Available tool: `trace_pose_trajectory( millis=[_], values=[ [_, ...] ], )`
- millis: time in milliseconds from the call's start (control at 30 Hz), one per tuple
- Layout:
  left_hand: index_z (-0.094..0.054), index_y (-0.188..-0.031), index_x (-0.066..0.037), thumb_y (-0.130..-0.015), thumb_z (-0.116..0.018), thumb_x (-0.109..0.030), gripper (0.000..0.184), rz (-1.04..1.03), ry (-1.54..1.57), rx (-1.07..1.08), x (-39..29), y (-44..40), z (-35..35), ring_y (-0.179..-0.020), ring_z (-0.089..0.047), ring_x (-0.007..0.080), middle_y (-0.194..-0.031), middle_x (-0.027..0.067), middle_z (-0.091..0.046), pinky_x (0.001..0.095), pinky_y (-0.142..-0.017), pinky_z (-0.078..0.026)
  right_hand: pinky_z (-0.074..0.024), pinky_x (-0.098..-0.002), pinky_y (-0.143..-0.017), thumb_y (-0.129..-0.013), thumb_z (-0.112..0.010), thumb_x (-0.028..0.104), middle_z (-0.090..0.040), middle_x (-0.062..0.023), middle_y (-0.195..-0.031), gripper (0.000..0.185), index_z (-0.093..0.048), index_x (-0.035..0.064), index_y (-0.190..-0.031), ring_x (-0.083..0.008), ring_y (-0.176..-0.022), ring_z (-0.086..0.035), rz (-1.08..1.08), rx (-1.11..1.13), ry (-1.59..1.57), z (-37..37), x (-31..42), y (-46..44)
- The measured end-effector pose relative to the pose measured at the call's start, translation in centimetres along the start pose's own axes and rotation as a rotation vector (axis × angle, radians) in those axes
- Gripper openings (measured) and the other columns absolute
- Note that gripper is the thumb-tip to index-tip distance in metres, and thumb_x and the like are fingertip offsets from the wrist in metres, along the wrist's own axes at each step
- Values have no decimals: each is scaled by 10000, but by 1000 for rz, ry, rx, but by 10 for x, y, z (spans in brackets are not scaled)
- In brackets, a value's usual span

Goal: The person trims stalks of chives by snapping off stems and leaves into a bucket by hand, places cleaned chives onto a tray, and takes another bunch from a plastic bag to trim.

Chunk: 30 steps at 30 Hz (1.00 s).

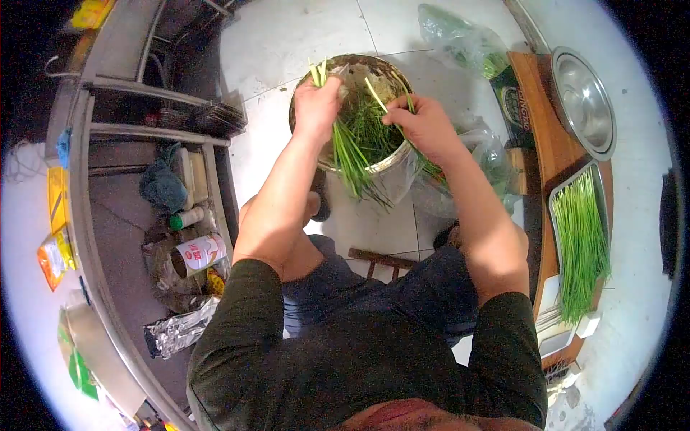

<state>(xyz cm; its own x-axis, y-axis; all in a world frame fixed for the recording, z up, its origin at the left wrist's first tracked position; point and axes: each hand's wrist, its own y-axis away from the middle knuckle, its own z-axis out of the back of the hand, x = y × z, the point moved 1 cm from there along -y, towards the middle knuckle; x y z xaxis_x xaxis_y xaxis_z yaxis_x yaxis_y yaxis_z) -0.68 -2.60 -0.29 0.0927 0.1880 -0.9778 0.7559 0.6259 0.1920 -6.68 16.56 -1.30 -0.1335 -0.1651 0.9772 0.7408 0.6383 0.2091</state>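
Note:
My left hand (318, 106) is closed round a bunch of green stalks (350, 159); their pale ends stick up above the fist and the green leaves hang down over the rim of a round bin (383, 161). Green scraps (366, 122) lie inside the bin. On the bin's right side, my right hand (417, 123) pinches a thin green stalk with a pale end (374, 94). The two hands are apart, both above the bin.
At the right, a metal tray (600, 188) of long green stalks and a steel bowl (578, 100) rest on a wooden surface (535, 93). Plastic bags (460, 36) with greens lie on the tiled floor. Shelving at the left holds a can (201, 255) and crumpled foil (180, 330).

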Motion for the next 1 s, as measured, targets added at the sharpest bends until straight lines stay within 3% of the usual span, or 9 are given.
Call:
trace_pose_trajectory(
  millis=[133, 167, 400, 667, 867, 1000],
  values=[
    [-646, -889, -34, -887, -626, -174, 142, 81, -159, 78, 0, 11, -6, -474, -418, 49, -589, -42, -496, 231, -423, -305, -318, -207, -492, -795, -665, 112, -615, 32, -701, 157, -650, 27, -927, -34, -532, -416, -35, -11, -96, 1, 3, -2],
    [-650, -902, -31, -897, -607, -156, 132, 95, -163, 179, -2, 16, -8, -483, -421, 51, -596, -39, -496, 234, -429, -309, -297, -207, -471, -800, -663, 116, -621, 29, -703, 161, -646, 27, -933, -31, -509, -394, -28, -26, -113, -1, -1, -4],
    [-629, -924, -39, -910, -594, -151, 118, 132, -45, 426, 2, 25, -16, -483, -412, 59, -587, -42, -485, 219, -452, -302, -300, -187, -458, -849, -642, 135, -674, -35, -802, 180, -615, 18, -984, -25, -498, -398, -9, 9, -175, -4, -8, -8],
    [-590, -828, -60, -903, -604, -155, 121, 124, -28, 457, 6, 22, -13, -487, -415, 73, -583, -32, -486, 234, -466, -320, -308, -177, -459, -854, -647, 140, -674, -47, -816, 190, -608, 26, -1002, -24, -503, -406, -125, 40, -261, -3, 2, -2],
    [-562, -760, -58, -850, -612, -116, 118, 161, -18, 401, 3, 21, -12, -481, -423, 89, -573, -12, -486, 249, -460, -322, -305, -192, -457, -847, -645, 123, -674, -33, -818, 183, -610, 24, -996, -22, -503, -400, -43, -6, -115, -3, -6, -5],
    [-546, -750, -51, -811, -579, -87, 78, 254, 177, 400, 6, 15, -6, -469, -420, 114, -562, 11, -476, 272, -462, -328, -369, -211, -541, -819, -667, 133, -667, -15, -814, 169, -644, 28, -949, -44, -591, -471, 57, -31, 21, -2, -10, -8]
  ],
)
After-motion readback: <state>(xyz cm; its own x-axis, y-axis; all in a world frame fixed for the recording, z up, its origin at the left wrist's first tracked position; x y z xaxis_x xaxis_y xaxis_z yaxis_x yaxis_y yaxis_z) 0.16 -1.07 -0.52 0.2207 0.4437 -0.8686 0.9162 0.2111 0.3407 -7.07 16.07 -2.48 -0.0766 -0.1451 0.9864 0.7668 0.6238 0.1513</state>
